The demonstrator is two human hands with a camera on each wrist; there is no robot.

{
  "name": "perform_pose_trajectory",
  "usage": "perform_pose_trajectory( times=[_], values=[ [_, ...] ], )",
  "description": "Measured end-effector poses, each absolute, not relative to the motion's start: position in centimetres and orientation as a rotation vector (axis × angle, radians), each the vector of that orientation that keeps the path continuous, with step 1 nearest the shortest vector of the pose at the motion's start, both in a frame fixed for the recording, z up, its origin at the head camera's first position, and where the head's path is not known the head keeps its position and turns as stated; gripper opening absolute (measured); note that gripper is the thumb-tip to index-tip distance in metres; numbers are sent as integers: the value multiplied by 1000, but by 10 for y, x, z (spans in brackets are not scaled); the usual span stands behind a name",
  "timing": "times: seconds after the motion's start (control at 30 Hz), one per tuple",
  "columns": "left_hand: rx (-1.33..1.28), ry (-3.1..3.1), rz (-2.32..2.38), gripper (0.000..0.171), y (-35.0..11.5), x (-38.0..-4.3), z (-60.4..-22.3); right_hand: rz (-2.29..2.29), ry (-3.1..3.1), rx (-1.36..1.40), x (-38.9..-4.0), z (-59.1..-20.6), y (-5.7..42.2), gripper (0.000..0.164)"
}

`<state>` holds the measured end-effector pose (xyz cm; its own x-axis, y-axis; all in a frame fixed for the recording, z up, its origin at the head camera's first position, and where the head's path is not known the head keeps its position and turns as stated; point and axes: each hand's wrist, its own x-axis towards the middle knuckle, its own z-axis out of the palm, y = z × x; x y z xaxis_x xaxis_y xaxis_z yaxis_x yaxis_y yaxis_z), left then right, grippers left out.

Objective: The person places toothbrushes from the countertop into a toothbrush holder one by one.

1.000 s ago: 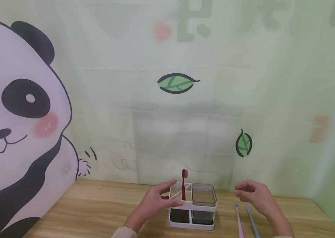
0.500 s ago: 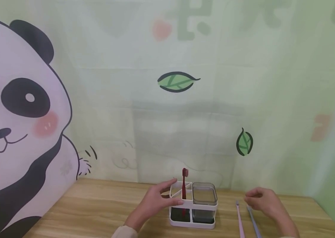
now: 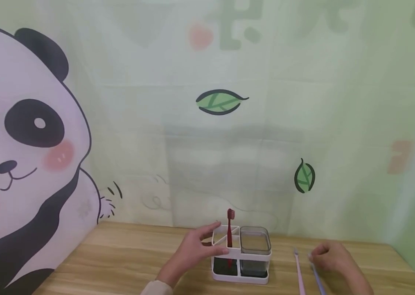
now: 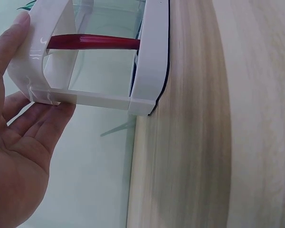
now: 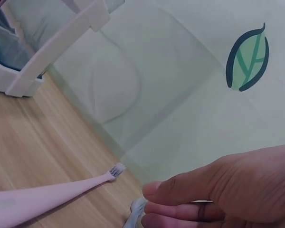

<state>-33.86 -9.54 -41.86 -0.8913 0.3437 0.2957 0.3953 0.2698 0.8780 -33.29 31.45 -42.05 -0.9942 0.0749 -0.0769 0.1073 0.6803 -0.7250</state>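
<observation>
While your left hand (image 3: 190,249) pinches the holder (image 3: 239,267), red brush (image 3: 229,235) upright inside, your right hand (image 3: 330,258) is right of holder, fingertips at blue brush (image 3: 318,280) head; can't tell if pinching. Pink brush (image 3: 299,272): right of holder, nearer.

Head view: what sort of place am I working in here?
Probably a staged tabletop rather than a real bathroom: a wood-grain table in front of a creased, panda-printed backdrop, with a white toothbrush holder on it holding one red toothbrush.
</observation>
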Motion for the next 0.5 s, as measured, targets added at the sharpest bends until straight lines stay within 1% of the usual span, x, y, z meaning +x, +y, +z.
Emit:
perform_pose_trajectory(
  times=[0.17, 0.37, 0.5],
  values=[
    [-675, -2508, -1689, 78, -95, -337, -417, -1263, 2815, 162, -331, -426, 314, 11],
    [-694, -2505, -1691, 77, -94, -337, -419, -1199, 2838, 184, -327, -432, 314, 17],
    [-700, -2494, -1715, 78, -93, -336, -419, -1164, 2863, 177, -324, -433, 312, 17]
  ],
)
